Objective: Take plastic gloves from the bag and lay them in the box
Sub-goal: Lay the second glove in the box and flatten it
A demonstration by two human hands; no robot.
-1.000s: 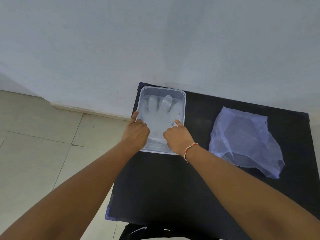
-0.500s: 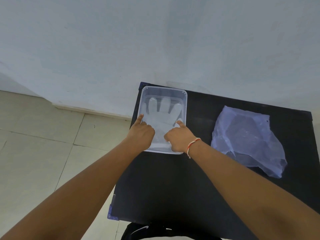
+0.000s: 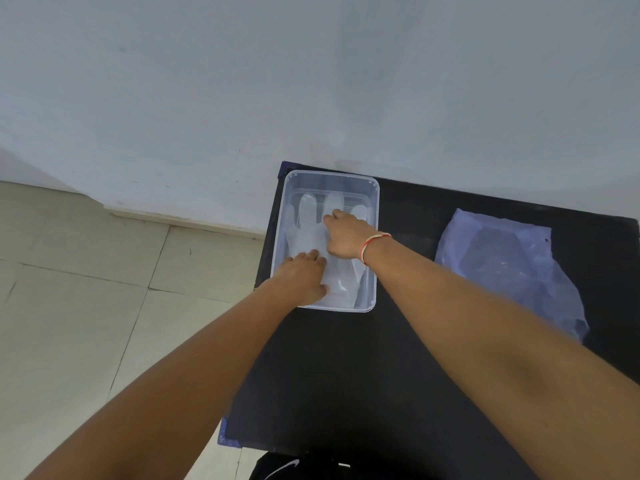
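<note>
A clear plastic box [image 3: 376, 258] stands at the black table's far left corner. A translucent plastic glove [image 3: 307, 210] lies flat inside it, fingers pointing toward the wall. Both my hands are inside the box on top of the glove. My left hand [image 3: 304, 276] presses flat on the glove's cuff end near the box's front. My right hand [image 3: 346, 236], with a red-and-white thread at the wrist, rests fingertips-down on the glove's palm, further in. Neither hand grips anything. A crumpled bluish plastic bag [image 3: 509, 268] lies on the table to the right, untouched.
The black table [image 3: 346, 375] stands against a pale wall [image 3: 311, 81]; its left edge drops to a tiled floor [image 3: 86, 323]. Bare black tabletop lies between box and bag and in front of both.
Both hands moved from the box's front rim forward into the box and now lie on the glove; the right hand has reached furthest in. Box and bag stayed put.
</note>
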